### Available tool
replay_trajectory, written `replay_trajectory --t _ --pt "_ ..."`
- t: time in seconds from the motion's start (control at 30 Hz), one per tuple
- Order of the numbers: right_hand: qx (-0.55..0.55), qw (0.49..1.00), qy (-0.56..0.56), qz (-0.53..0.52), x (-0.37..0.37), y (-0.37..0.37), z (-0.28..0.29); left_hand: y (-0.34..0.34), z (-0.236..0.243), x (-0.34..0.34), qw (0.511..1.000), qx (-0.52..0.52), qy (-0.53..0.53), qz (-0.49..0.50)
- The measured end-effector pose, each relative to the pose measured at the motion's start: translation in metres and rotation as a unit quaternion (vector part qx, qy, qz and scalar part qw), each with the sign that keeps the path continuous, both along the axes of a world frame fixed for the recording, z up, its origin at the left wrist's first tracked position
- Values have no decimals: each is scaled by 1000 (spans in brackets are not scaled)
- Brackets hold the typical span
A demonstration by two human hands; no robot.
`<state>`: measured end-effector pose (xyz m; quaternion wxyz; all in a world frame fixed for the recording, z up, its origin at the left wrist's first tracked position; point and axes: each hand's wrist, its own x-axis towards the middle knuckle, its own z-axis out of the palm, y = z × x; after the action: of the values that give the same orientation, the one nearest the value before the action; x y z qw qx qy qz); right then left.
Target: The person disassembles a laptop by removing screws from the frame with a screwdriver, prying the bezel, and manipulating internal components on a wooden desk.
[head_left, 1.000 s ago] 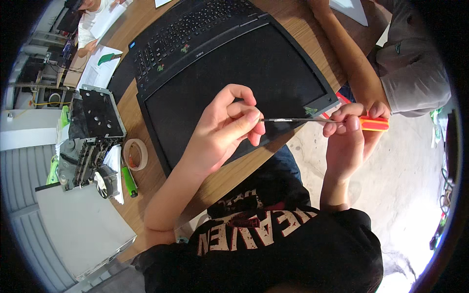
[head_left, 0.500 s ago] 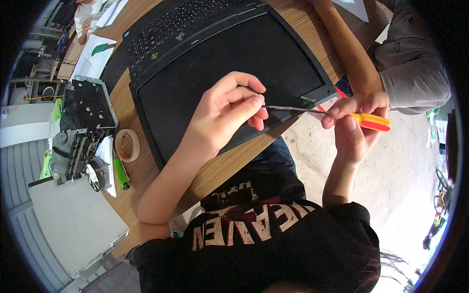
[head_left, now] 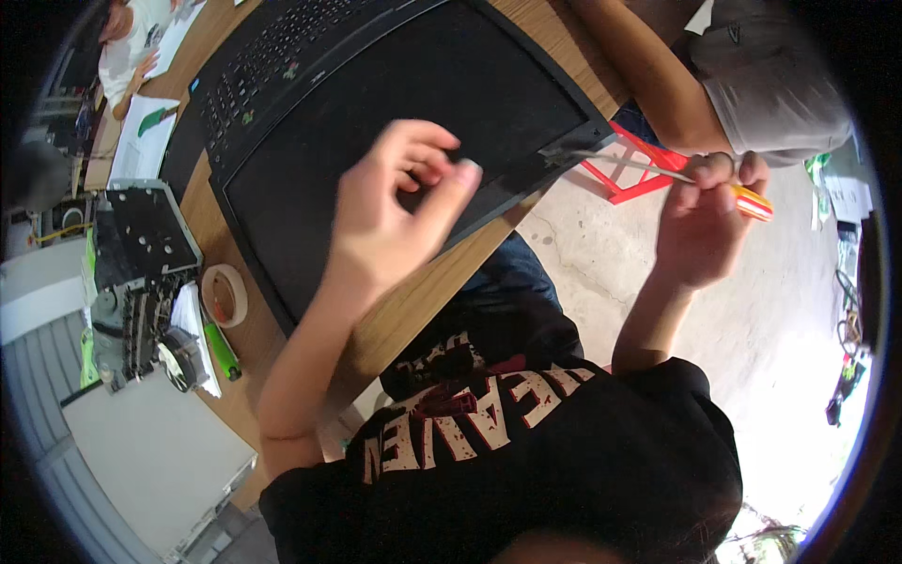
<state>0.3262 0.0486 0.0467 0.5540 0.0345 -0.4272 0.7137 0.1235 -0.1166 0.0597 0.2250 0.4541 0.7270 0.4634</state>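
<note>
A black laptop point(head_left: 376, 103) lies opened out flat on the wooden table, its screen half nearest me and its keyboard point(head_left: 268, 70) on the far side. Over the dark screen is my left hand point(head_left: 390, 211), slightly blurred, with fingers loosely curled and the thumb held apart; I see nothing in it. Off the table's edge to the right, my right hand point(head_left: 700, 226) grips a screwdriver point(head_left: 754, 203) by its yellow and red handle. Its long thin shaft points left, and the blurred tip is near the corner of the screen frame, apart from my left hand.
Left of the laptop are a tape roll point(head_left: 225, 295), a green-handled tool point(head_left: 222, 352) and a dismantled metal device point(head_left: 141, 244). A co-worker's arm point(head_left: 658, 75) rests at the upper right, beside a red stool frame point(head_left: 639, 164). Another person point(head_left: 132, 56) sits at far left.
My left hand has let go of the screwdriver's shaft, and its thumb has spread from the fingers. My right hand has drawn the screwdriver away to the right. The head view has shifted slightly.
</note>
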Motion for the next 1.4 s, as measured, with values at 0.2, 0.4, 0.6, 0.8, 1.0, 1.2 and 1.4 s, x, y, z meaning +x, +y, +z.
replay_trajectory --t 0.2,0.4,0.6,0.8,1.0,1.2,1.4 --pt "-54 992 6 -110 58 17 -2 42 -18 42 923 15 373 -98" --pt "-76 984 -43 -154 88 23 -22 61 -17 35 920 16 369 -131" --pt "-94 978 -74 -170 84 27 -23 110 -21 37 906 76 372 -186" --pt "-113 979 -73 -154 84 31 -26 129 -26 20 920 219 226 -235" --pt "-8 945 -219 -243 57 30 -10 127 -42 24 924 301 137 -194" --pt "180 888 -310 -289 29 38 4 125 -55 22 901 368 159 -169" --pt "314 851 -333 -257 12 38 -1 123 -56 23 900 369 170 -161"
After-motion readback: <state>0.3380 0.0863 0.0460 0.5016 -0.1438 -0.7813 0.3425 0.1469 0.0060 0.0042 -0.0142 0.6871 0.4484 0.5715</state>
